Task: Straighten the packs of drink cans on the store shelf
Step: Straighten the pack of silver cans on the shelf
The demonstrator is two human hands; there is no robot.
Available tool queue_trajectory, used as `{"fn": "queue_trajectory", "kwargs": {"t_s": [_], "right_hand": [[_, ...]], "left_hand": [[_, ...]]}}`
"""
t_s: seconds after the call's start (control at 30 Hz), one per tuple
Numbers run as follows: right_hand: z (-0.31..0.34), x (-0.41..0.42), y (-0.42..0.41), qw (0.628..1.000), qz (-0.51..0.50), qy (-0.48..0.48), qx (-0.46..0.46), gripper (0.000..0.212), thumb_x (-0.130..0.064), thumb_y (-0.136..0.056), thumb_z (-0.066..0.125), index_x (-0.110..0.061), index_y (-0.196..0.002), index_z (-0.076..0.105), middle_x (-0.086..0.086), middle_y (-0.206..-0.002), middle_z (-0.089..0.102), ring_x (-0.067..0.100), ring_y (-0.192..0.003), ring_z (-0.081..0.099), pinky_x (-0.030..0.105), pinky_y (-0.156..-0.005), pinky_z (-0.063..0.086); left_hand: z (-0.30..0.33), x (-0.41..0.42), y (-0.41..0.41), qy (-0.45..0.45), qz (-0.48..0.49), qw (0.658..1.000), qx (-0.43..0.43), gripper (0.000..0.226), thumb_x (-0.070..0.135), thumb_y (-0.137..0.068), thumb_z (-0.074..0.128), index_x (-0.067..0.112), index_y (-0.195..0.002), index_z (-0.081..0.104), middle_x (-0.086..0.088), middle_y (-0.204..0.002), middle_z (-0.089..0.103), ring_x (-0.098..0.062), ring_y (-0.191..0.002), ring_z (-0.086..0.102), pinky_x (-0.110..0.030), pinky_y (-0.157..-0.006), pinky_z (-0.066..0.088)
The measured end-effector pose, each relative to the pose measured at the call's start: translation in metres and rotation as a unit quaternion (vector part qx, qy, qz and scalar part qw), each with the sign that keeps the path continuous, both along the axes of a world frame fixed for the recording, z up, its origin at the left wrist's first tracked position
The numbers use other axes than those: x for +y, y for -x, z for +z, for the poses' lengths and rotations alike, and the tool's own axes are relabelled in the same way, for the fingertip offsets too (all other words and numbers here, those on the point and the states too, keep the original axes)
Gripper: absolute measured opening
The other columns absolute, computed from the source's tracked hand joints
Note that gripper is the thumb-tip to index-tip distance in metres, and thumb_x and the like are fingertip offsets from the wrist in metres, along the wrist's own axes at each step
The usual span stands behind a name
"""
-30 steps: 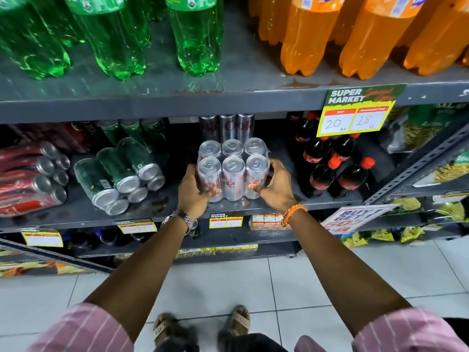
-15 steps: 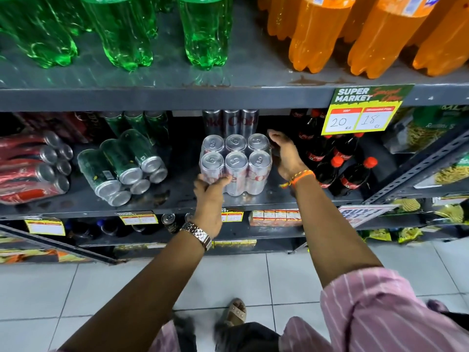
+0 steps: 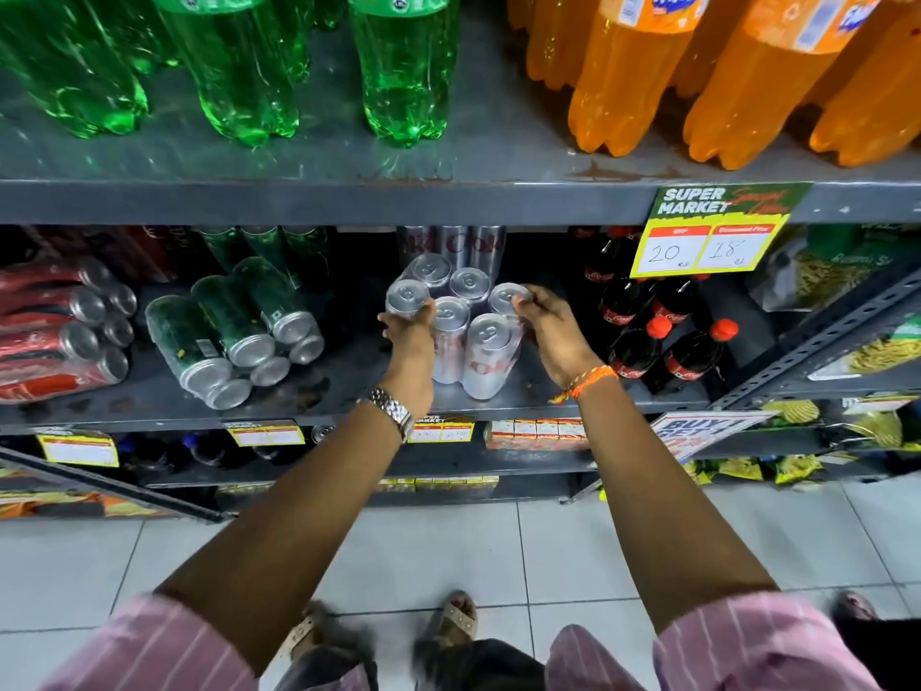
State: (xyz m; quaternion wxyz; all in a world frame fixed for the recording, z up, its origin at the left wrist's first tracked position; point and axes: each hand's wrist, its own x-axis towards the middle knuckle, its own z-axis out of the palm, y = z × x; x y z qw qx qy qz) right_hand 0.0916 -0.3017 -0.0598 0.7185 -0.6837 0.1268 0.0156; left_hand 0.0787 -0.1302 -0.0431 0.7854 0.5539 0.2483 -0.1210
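Observation:
A shrink-wrapped pack of silver cans (image 3: 486,351) stands upright on the middle shelf (image 3: 349,391), skewed at an angle to the shelf edge. My left hand (image 3: 411,341) grips the pack's near-left can. My right hand (image 3: 553,331) holds the right side, fingers on the top of the far-right can. Another silver pack (image 3: 451,244) stands behind it. To the left, a pack of green cans (image 3: 234,326) lies on its side, tilted. A pack of red cans (image 3: 55,326) lies on its side at the far left.
Small cola bottles with red caps (image 3: 663,336) stand right of the silver pack. Green bottles (image 3: 239,67) and orange bottles (image 3: 697,77) fill the upper shelf. A yellow price card (image 3: 707,236) hangs from its edge. The tiled floor (image 3: 448,551) and my sandalled feet are below.
The silver pack has turned from square to skewed, its right end swinging back. My left hand moved up to the near-left can top and my right hand came onto the far-right can.

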Motion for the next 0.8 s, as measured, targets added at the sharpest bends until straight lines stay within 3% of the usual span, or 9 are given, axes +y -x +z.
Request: {"fn": "queue_trajectory", "kwargs": {"t_s": [0.2,0.33,0.43,0.5,0.57,0.63,0.7,0.73,0.8], "right_hand": [[-0.011,0.017,0.037,0.997,-0.012,0.075,-0.011,0.027,-0.022,-0.092,0.068,-0.003,-0.110,0.062,0.011,-0.100,0.068,0.021,-0.096,0.061,0.052,-0.099,0.052],[-0.003,0.012,0.030,0.998,-0.019,0.041,0.051,0.017,-0.040,-0.090,0.067,-0.023,-0.090,0.070,-0.011,-0.087,0.076,0.014,-0.093,0.069,0.046,-0.087,0.060],[0.009,0.004,-0.008,0.994,-0.066,0.078,0.033,0.020,-0.033,-0.094,0.063,-0.019,-0.081,0.070,0.004,-0.093,0.073,0.023,-0.094,0.066,0.045,-0.094,0.053],[0.017,0.007,-0.036,0.992,-0.033,0.122,0.008,0.016,-0.024,-0.096,0.060,-0.014,-0.094,0.072,0.010,-0.102,0.068,0.020,-0.097,0.057,0.042,-0.095,0.047],[0.026,0.018,-0.061,0.984,0.035,0.177,-0.014,0.027,-0.012,-0.099,0.055,0.009,-0.112,0.066,0.027,-0.116,0.067,0.019,-0.101,0.050,0.037,-0.096,0.042],[0.029,0.033,-0.077,0.976,0.082,0.197,-0.035,0.029,-0.001,-0.099,0.050,0.020,-0.118,0.057,0.040,-0.127,0.059,0.022,-0.104,0.048,0.044,-0.103,0.041],[0.031,0.046,-0.087,0.972,0.121,0.201,-0.016,0.035,-0.004,-0.100,0.050,0.014,-0.130,0.053,0.033,-0.139,0.054,0.027,-0.117,0.054,0.043,-0.113,0.038],[0.032,0.049,-0.090,0.968,0.137,0.212,-0.001,0.037,-0.008,-0.101,0.050,0.009,-0.135,0.052,0.029,-0.143,0.053,0.031,-0.125,0.055,0.042,-0.114,0.037],[0.029,0.051,-0.093,0.959,0.157,0.235,0.010,0.038,-0.011,-0.102,0.050,0.004,-0.136,0.053,0.025,-0.144,0.053,0.030,-0.124,0.055,0.037,-0.111,0.041]], "left_hand": [[0.010,0.005,-0.044,-0.066,-0.039,0.997,0.009,0.070,0.044,-0.101,0.045,0.018,-0.161,0.019,-0.009,-0.163,0.036,-0.029,-0.146,0.043,-0.049,-0.118,0.038],[0.024,0.011,-0.045,-0.110,-0.060,0.992,-0.025,0.041,0.032,-0.101,0.048,0.006,-0.131,0.059,-0.012,-0.123,0.067,-0.024,-0.098,0.066,-0.037,-0.090,0.053],[0.034,0.017,-0.028,-0.131,-0.039,0.990,-0.024,0.040,0.029,-0.099,0.052,0.007,-0.132,0.060,-0.005,-0.122,0.068,-0.022,-0.103,0.065,-0.036,-0.090,0.055],[0.038,0.015,-0.002,-0.116,0.003,0.993,-0.030,0.035,0.019,-0.096,0.058,0.012,-0.130,0.056,0.003,-0.112,0.066,-0.016,-0.098,0.062,-0.027,-0.073,0.049],[0.033,0.008,0.027,-0.095,0.044,0.994,-0.010,0.051,0.014,-0.089,0.064,0.015,-0.139,0.050,0.000,-0.121,0.062,-0.020,-0.107,0.061,-0.033,-0.087,0.051],[0.031,-0.002,0.050,-0.032,0.081,0.995,0.057,0.042,0.015,-0.087,0.065,0.011,-0.127,0.055,-0.008,-0.121,0.068,-0.025,-0.109,0.068,-0.040,-0.094,0.057],[0.032,-0.013,0.060,0.061,0.067,0.992,0.089,0.011,0.017,-0.095,0.055,0.011,-0.099,0.063,-0.004,-0.071,0.078,-0.011,-0.065,0.076,-0.021,-0.055,0.060],[0.028,-0.018,0.061,0.083,0.059,0.991,0.084,0.015,0.018,-0.098,0.051,0.014,-0.090,0.063,0.002,-0.053,0.072,-0.004,-0.046,0.069,-0.014,-0.040,0.050],[0.029,-0.027,0.064,0.083,0.051,0.993,0.070,0.019,0.024,-0.100,0.049,0.018,-0.096,0.066,0.008,-0.059,0.075,-0.002,-0.050,0.071,-0.013,-0.041,0.049]]}}
